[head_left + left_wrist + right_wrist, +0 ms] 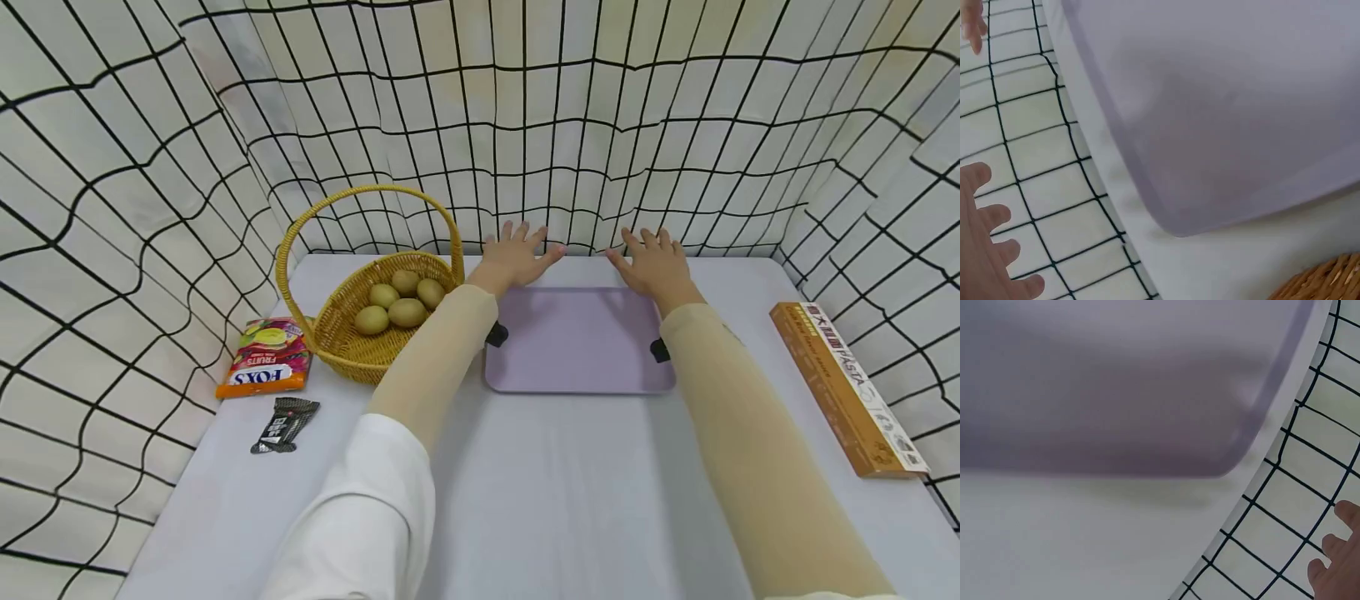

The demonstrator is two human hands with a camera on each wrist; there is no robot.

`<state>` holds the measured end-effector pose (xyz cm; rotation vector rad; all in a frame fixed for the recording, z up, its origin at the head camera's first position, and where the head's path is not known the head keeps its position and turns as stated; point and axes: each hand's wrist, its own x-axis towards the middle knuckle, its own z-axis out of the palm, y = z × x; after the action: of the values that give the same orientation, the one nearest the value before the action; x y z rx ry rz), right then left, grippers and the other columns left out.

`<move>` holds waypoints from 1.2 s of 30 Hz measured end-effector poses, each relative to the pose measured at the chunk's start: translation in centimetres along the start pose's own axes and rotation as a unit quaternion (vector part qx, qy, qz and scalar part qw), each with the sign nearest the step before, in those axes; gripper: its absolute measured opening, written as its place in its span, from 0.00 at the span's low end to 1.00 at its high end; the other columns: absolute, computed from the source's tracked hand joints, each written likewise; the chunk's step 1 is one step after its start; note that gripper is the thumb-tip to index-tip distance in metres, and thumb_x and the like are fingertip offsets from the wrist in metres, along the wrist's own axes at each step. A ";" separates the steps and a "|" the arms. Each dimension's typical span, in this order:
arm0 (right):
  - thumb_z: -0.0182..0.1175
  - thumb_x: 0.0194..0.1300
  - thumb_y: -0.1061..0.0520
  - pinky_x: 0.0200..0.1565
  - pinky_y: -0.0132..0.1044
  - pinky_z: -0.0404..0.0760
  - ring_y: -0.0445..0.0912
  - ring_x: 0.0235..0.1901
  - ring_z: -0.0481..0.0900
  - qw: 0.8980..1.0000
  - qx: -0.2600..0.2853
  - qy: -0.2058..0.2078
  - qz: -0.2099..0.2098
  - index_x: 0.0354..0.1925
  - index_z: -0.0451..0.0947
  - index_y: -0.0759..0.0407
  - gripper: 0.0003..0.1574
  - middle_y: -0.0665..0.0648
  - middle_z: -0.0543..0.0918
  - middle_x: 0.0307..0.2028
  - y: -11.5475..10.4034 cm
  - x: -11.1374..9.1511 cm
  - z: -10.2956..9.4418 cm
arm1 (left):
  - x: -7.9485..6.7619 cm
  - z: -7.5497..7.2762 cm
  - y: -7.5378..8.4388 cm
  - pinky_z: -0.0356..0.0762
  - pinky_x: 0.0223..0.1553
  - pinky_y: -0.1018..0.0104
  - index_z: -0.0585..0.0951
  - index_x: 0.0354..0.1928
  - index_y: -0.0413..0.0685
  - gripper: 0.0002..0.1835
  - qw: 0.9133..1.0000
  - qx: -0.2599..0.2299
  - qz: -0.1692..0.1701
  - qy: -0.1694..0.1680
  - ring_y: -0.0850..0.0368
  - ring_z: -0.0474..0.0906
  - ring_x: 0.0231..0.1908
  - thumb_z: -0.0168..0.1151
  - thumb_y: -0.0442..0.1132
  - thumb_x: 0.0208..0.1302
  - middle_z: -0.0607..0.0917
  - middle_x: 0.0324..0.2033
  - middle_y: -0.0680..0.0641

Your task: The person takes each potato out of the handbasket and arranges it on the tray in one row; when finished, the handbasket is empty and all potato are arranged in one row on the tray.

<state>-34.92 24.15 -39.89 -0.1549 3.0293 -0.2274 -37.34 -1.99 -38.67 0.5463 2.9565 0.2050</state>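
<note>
Both hands reach out over the far edge of a flat purple tray (pixel 577 342) on the white table. The left hand (pixel 517 257) has its fingers spread and holds nothing, above the tray's far left corner. Over the far right corner is the right hand (pixel 651 265), its fingers also spread and nothing in it. A yellow wicker basket (pixel 352 367) with a tall handle stands left of the tray, beside the left forearm. Several brownish-green, egg-shaped fruits (pixel 407 312) lie in it. In the left wrist view the tray (pixel 1210 125) shows its rounded corner.
Left of the basket lies a red and orange FOX'S fruits packet (pixel 266 358), with a small black wrapped snack (pixel 285 425) nearer the front. A long brown pasta box (pixel 847 387) lies at the right edge. Black netting (pixel 555 129) over white cloth encloses the table's back and sides.
</note>
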 end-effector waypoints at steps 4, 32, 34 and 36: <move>0.23 0.76 0.22 0.79 0.67 0.37 0.71 0.79 0.37 1.000 0.011 0.010 -0.015 0.84 0.39 0.53 0.55 0.71 0.45 0.81 0.1 0.3 -0.3 | -0.5 -0.7 0.7 0.40 0.80 0.35 0.52 0.83 0.63 0.45 0.999 0.001 0.039 -0.007 0.41 0.37 0.82 0.24 0.77 0.73 0.48 0.83 0.46; 0.39 0.81 0.31 0.78 0.61 0.55 0.63 0.77 0.58 0.973 0.042 0.106 -0.199 0.82 0.54 0.51 0.43 0.64 0.63 0.77 -7.8 -2.8 -2.4 | -16.9 -4.8 -6.0 0.63 0.70 0.32 0.71 0.74 0.49 0.36 0.993 -0.112 0.008 0.027 0.38 0.66 0.72 0.45 0.66 0.77 0.74 0.72 0.42; 0.39 0.81 0.31 0.78 0.61 0.55 0.63 0.77 0.58 0.970 0.044 0.109 -0.213 0.81 0.56 0.50 0.43 0.63 0.64 0.76 -8.5 -2.9 -2.3 | -18.2 -4.3 -7.2 0.62 0.68 0.27 0.71 0.74 0.48 0.36 0.992 -0.113 -0.031 0.038 0.34 0.66 0.71 0.46 0.66 0.76 0.73 0.72 0.40; 0.39 0.80 0.30 0.78 0.60 0.56 0.63 0.76 0.59 0.967 0.043 0.114 -0.224 0.81 0.56 0.49 0.43 0.61 0.65 0.76 -9.2 -3.0 -2.2 | -19.5 -4.0 -8.4 0.62 0.66 0.25 0.71 0.74 0.47 0.37 0.990 -0.115 -0.060 0.047 0.31 0.66 0.71 0.47 0.66 0.76 0.72 0.71 0.37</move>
<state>-31.28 15.79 -36.09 -0.8640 3.1559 -0.4364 -22.76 -17.28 -34.12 0.3363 2.9855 0.5637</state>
